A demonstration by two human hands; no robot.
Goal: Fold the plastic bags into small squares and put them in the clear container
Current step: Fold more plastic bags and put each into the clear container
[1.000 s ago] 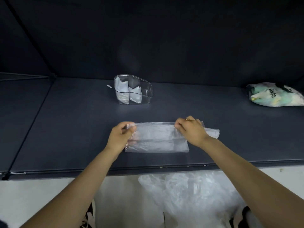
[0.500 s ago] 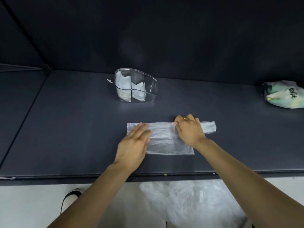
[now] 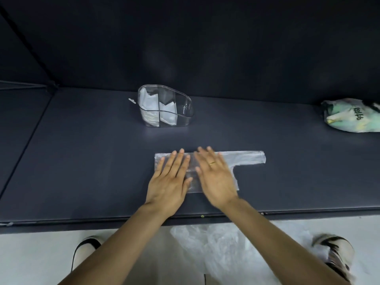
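Left hand [image 3: 169, 183], right hand [image 3: 216, 177]: flat, fingers straight, gripping nothing, pressing folded plastic bag [image 3: 244, 159] near tabletop [image 3: 82, 161] front edge, likely squeezing air out.

Single head-worn view, aimed forward and down, dark matte tabletop [image 3: 82, 161] seen from close above its near edge, pale floor glimpsed below that edge

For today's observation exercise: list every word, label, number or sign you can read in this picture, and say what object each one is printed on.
Dark printed characters on the green and white bag at the far right of the table: rotated and too blurred to read with any certainty.
Clear container: no readable text.
Flattened plastic bag under the hands: no print visible.
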